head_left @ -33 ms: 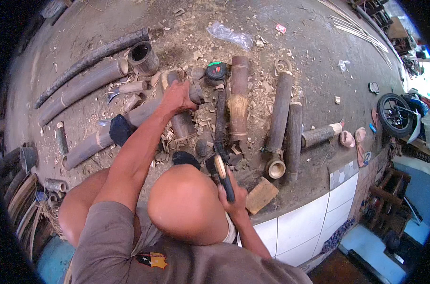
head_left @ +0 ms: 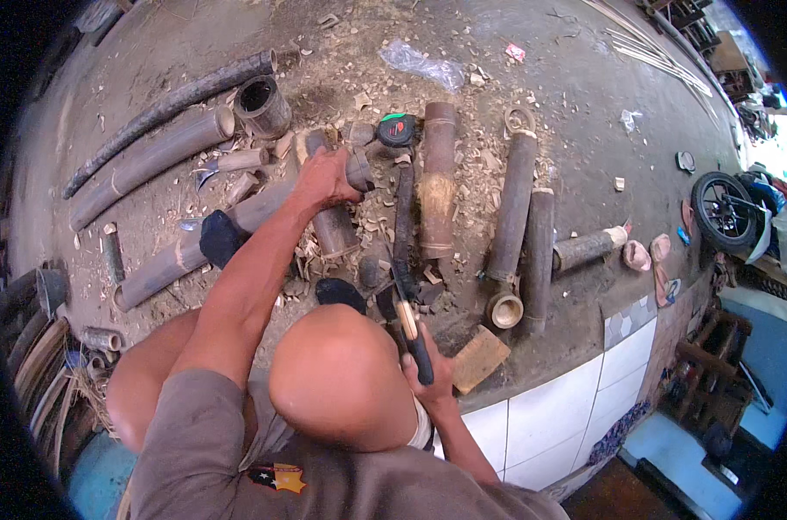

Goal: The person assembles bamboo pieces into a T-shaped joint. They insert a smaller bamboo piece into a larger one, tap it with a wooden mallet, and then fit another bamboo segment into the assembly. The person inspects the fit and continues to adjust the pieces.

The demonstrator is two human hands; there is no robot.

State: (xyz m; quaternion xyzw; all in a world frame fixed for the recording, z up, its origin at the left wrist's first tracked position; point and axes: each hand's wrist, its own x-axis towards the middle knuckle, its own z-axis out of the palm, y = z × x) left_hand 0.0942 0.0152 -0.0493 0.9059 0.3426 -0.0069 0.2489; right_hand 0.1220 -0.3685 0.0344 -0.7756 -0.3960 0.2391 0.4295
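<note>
My left hand is wrapped over a long brown bamboo tube, close to its dark far-right end. That tube lies slanting across a shorter bamboo piece, which runs beneath my hand. In front of my right knee, my right hand is closed round a hand tool with a black grip and a pale wooden part. Its narrow blade, seen nearly edge-on, points away toward the bamboo; I cannot tell the exact kind of tool. My dark-covered feet are on either side of the shorter piece.
A tape measure, an upright hollow bamboo cup and a wooden-handled blade lie beyond my left hand. Several bamboo tubes are to the right, with a wooden block nearer. Chips litter the ground. A white tiled ledge borders it.
My right hand has shifted slightly toward me and to the right, drawing the bladed tool back with it. My left hand stays in place on the bamboo tube.
</note>
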